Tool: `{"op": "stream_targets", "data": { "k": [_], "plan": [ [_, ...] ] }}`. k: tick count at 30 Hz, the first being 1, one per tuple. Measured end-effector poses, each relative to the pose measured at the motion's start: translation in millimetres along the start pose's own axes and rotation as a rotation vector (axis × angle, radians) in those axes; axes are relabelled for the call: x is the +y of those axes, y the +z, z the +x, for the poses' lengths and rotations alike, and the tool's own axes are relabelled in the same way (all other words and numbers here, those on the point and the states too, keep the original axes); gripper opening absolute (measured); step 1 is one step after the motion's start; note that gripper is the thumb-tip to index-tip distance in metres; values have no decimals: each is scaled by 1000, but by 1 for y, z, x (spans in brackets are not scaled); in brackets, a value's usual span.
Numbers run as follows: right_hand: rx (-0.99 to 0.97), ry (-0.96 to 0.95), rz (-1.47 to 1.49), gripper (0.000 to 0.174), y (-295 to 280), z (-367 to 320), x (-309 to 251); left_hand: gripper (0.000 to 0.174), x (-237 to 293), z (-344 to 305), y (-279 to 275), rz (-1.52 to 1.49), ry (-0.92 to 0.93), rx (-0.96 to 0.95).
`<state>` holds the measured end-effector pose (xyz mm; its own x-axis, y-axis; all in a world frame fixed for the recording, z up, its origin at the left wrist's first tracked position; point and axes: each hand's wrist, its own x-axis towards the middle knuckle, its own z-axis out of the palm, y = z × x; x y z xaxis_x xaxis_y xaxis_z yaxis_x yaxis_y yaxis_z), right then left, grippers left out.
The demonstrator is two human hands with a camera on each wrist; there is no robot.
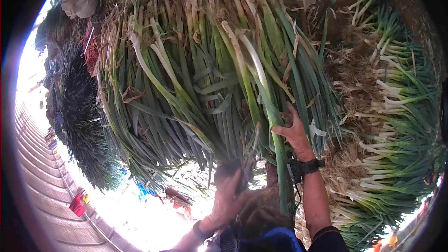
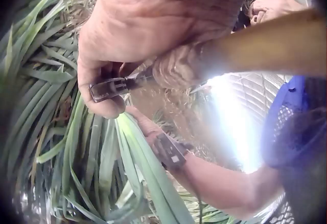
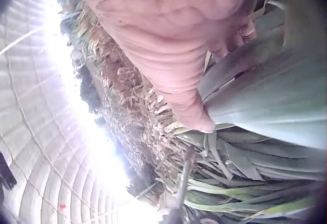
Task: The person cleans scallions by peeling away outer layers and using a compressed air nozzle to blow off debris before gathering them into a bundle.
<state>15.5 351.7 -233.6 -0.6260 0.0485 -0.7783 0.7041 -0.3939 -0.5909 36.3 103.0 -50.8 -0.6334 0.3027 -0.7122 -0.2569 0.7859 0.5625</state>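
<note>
My right hand (image 1: 294, 133) grips a long green onion (image 1: 256, 60) by its green leaves, thumb in front, over a heap of similar onions. Its white end points up and the leaves (image 2: 153, 168) hang past the wrist. In the right wrist view, the thumb of the right hand (image 3: 173, 45) presses the broad leaf (image 3: 271, 101). Left of it, my left hand (image 1: 226, 196) is blurred in the head view. The left wrist view has the fingers of the left hand (image 2: 158, 24) curled round a dark, metal-looking tool (image 2: 110, 88); its exact kind I cannot tell.
The large heap of green onions (image 1: 168, 98) lies ahead, roots away from me. A curved row of onions (image 1: 396, 112) with dry roots stands at the right. Another dark green pile (image 1: 77, 98) is at far left, beside a ribbed covering (image 1: 51, 182).
</note>
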Motion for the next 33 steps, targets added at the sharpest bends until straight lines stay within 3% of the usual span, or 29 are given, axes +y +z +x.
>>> {"op": "stream_targets", "data": {
  "k": [2,7,12,14,16,23,26,28,29,31,32,33],
  "plan": [
    [-14,3,78,115,0,-2,-1,70,-2,-8,9,5,76,-13],
    [12,-40,98,127,6,-7,-8,68,25,5,3,-87,11,-47],
    [14,-97,-4,127,11,-10,-7,66,24,31,4,-84,6,-32],
    [29,-123,-80,126,13,-11,-3,65,19,49,9,-76,60,74],
    [40,-229,-156,124,14,-9,4,63,23,75,6,-65,46,96],
    [131,-185,-529,118,27,-10,-6,49,10,217,-15,31,163,330],
    [188,-331,-695,111,34,-11,-12,54,31,263,-47,43,62,217],
    [85,-134,-693,92,37,-12,-27,51,36,278,-58,70,26,224],
    [83,-133,-695,92,36,-7,-22,51,35,276,-61,69,24,224],
    [-40,-49,-690,66,32,3,-10,48,32,269,-66,-167,-12,135],
    [-42,-52,-691,66,31,4,-6,48,31,261,-67,-167,-11,139],
    [-41,-21,-507,54,33,2,-8,50,26,248,-67,-227,-19,156]
  ]
}}
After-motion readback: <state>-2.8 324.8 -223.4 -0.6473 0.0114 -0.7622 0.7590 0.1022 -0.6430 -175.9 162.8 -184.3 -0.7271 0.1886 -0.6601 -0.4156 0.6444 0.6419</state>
